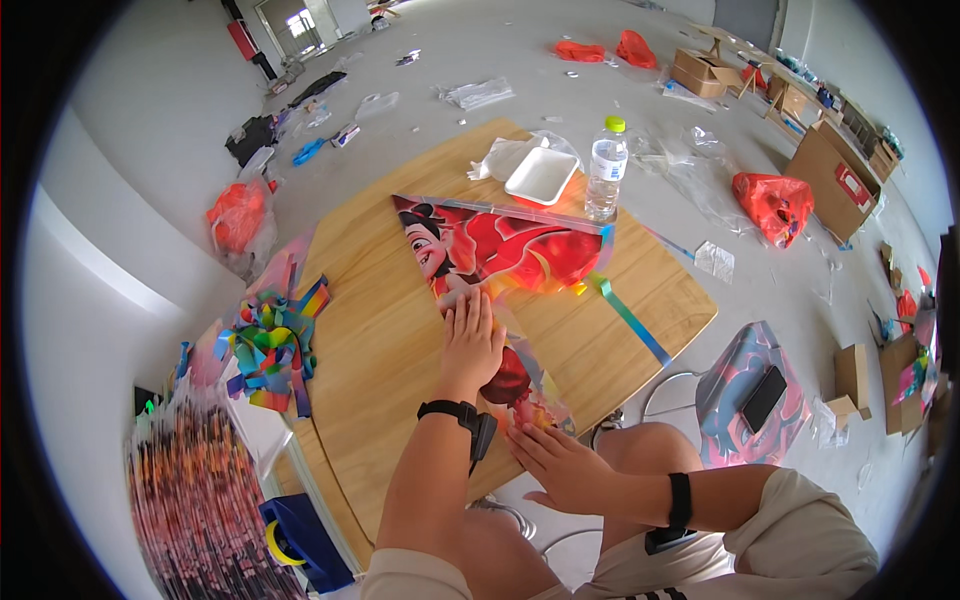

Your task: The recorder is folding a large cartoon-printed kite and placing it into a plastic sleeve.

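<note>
A thin, glossy kite-like sheet (535, 245) printed with a red cartoon figure lies on the wooden table. It is wide at its far edge, and a narrow part runs toward me. My left hand (472, 345) lies flat on this narrow part, fingers stretched forward. At the sheet's near tip, my right hand (560, 465) presses with its fingers spread. Both hands are open and grip nothing. From the sheet's right side a rainbow ribbon (632, 318) trails across the tabletop toward the right edge. Part of the sheet is hidden under my hands.
On the table (375, 260) stand a water bottle (606, 170) and a white tray (541, 177). Left are bunched rainbow ribbons (270, 345), a stack of printed sheets (200, 500) and a blue tape dispenser (305, 540). A phone (764, 398) lies on a printed-covered stool (720, 420) at right.
</note>
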Action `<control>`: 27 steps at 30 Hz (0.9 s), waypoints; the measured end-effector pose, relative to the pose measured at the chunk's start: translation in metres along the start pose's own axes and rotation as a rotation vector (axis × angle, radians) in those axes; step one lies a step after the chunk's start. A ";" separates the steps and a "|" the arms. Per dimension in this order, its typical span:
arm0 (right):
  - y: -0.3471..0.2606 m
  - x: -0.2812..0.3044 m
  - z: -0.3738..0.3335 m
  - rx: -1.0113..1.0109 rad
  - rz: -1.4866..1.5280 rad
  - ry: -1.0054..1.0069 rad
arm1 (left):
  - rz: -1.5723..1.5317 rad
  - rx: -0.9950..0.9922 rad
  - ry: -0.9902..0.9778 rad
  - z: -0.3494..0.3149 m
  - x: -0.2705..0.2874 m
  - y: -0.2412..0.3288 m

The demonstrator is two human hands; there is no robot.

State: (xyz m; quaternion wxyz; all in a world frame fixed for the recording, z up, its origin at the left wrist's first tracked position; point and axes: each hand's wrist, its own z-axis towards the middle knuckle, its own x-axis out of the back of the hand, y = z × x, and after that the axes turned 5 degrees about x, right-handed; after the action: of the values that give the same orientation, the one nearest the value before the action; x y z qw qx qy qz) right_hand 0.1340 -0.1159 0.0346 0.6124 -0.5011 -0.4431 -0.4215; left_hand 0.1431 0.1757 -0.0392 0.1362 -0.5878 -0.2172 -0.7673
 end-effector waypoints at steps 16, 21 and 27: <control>-0.019 -0.021 -0.024 -0.012 -0.363 0.039 | 0.027 0.022 0.087 -0.008 0.009 0.015; -0.019 -0.023 -0.028 -0.027 -0.297 0.103 | 0.040 0.041 0.076 -0.012 0.010 0.017; -0.022 -0.011 -0.038 -0.024 -0.207 0.040 | 0.056 0.049 0.079 -0.024 0.011 0.018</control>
State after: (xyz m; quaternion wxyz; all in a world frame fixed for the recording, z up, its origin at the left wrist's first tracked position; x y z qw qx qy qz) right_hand 0.1145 -0.1558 0.0257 0.5681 -0.4514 -0.4750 -0.4978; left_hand 0.1282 0.1485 -0.0302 0.1803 -0.5593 -0.2139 -0.7803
